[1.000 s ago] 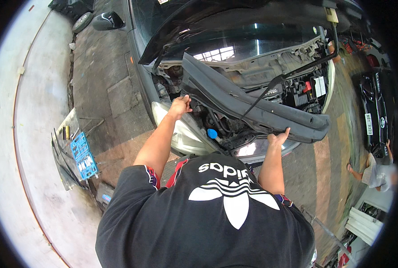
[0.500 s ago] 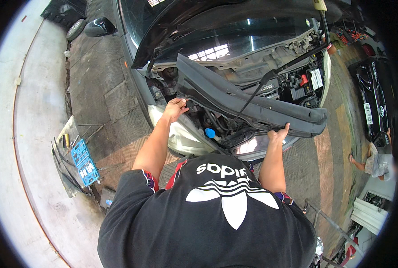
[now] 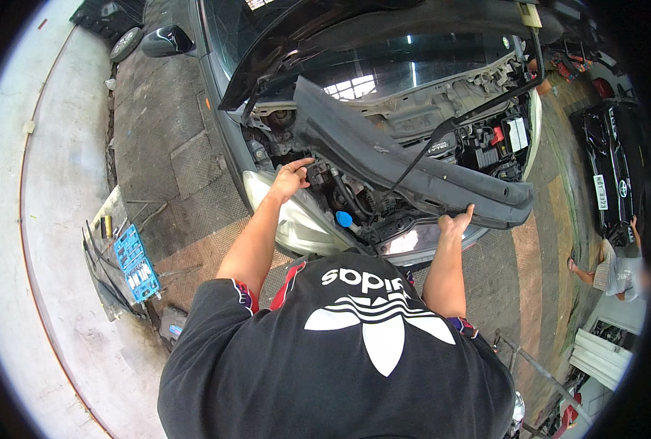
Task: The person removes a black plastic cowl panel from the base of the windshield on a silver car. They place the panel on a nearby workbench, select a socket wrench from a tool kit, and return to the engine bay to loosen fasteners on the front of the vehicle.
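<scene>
Both hands now lower on cowl panel (image 3: 413,164), left hand (image 3: 290,179), right hand (image 3: 453,221)

A blue tool case (image 3: 136,263) lies open on the concrete floor (image 3: 55,219) at the left beside some loose tools — a black car (image 3: 618,175) stands at the right, and another person (image 3: 618,271) crouches near it.

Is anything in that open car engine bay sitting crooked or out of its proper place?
Yes. The long dark plastic cowl panel sits lifted and slanted across the engine bay. The right hand holds its lower end; the left hand reaches near its upper end.
</scene>
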The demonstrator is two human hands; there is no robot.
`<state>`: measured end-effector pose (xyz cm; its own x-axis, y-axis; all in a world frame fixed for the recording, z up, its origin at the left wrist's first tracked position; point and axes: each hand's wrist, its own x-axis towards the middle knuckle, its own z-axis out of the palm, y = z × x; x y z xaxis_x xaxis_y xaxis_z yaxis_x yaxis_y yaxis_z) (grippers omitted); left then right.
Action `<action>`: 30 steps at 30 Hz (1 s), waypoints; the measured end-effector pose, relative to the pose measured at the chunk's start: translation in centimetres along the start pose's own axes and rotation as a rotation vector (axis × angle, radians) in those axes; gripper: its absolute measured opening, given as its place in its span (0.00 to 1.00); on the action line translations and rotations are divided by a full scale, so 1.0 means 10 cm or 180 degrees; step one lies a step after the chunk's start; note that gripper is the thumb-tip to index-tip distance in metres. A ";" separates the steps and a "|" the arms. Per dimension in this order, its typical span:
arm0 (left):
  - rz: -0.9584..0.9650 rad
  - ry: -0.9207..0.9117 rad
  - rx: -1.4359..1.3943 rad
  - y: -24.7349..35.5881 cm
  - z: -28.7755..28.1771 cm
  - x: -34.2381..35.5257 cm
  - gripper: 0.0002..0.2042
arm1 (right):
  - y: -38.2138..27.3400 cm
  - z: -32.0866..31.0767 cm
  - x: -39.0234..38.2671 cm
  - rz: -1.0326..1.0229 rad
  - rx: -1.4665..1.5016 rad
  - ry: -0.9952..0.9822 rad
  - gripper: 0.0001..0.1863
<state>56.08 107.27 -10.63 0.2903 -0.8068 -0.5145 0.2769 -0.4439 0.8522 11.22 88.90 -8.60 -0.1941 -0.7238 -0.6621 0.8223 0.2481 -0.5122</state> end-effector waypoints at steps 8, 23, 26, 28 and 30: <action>0.0057 0.0361 0.0247 0.00 0.10 -0.01 0.15 | -0.02 0.13 -0.03 0.0349 0.0290 -0.0171 0.34; 0.0470 0.0719 0.0648 0.10 0.13 0.03 0.10 | 0.09 -0.21 -0.06 0.0329 0.0379 -0.0344 0.36; 0.0622 0.0802 0.0783 0.09 0.10 0.03 0.10 | 0.09 -0.18 -0.07 0.0309 0.0338 -0.0267 0.36; 0.0709 0.0818 0.0930 0.09 0.13 0.01 0.10 | 0.06 -0.17 -0.07 0.0287 0.0313 -0.0211 0.36; 0.0808 0.0847 0.1133 0.08 0.16 -0.01 0.11 | 0.04 -0.17 -0.07 0.0283 0.0267 -0.0168 0.36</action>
<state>54.81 106.38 -9.80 0.5441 -0.7996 -0.2540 -0.1482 -0.3896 0.9090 10.82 90.63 -9.27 -0.0918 -0.7347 -0.6721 0.8773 0.2596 -0.4036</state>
